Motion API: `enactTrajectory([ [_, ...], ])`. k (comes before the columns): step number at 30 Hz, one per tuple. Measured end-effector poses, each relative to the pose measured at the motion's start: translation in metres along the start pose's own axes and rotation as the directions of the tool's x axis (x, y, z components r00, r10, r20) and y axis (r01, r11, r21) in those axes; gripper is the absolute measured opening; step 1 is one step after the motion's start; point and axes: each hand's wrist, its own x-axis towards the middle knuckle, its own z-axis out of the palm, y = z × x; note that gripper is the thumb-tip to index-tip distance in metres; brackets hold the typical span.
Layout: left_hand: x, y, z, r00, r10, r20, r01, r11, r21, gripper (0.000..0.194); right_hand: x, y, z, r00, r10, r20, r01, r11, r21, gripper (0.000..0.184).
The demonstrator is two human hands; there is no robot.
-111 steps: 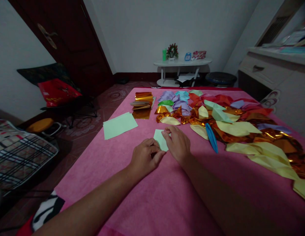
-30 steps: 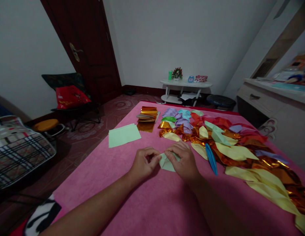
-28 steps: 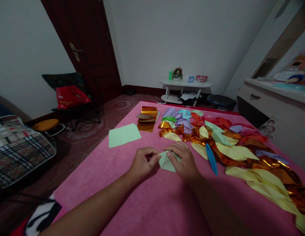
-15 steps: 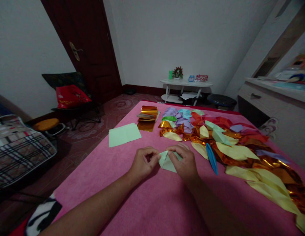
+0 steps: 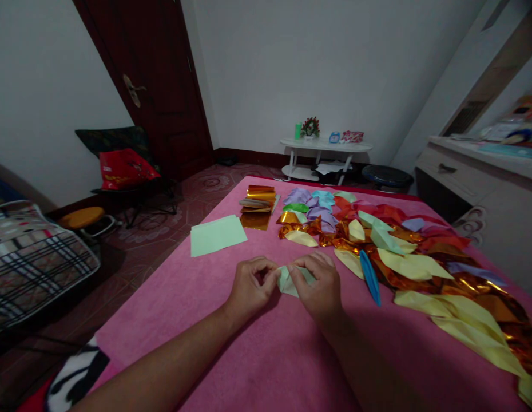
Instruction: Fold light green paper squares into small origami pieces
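Note:
A small piece of pale green paper, partly folded, is held between my two hands just above the pink table cover. My left hand pinches its left edge between thumb and fingertips. On the other side my right hand grips it, the thumb pressing on the paper's front face and the fingers behind. Part of the paper is hidden by the right hand. Beyond my left hand lies a stack of flat pale green sheets. A blue folded paper piece rests to the right of my right hand.
Gold foil sheets are stacked at the table's far side. Many folded pieces in yellow, purple, red and gold cover the right side of the pink cloth. Past the table stand a white side table and a dark stool.
My right thumb and fingers have shifted slightly left along the green paper, nearer my left fingertips. Less of the paper shows now.

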Motion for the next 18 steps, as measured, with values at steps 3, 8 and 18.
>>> enactTrajectory([
  [3,0.001,0.002,0.0,1.0,-0.018,0.011,0.019,0.999,-0.037,0.02,0.001,0.002,0.0,0.998,-0.056,-0.012,0.055,0.997,-0.055,0.019],
  [8,0.002,-0.002,-0.001,0.996,-0.061,0.063,0.068,0.99,-0.126,0.019,0.004,0.001,-0.005,0.992,-0.123,0.014,0.124,0.987,-0.104,0.019],
  [18,0.015,-0.016,-0.014,0.925,-0.185,0.331,0.268,0.937,-0.225,0.03,0.001,0.004,-0.001,0.969,0.186,0.164,-0.189,0.982,0.006,0.025],
])
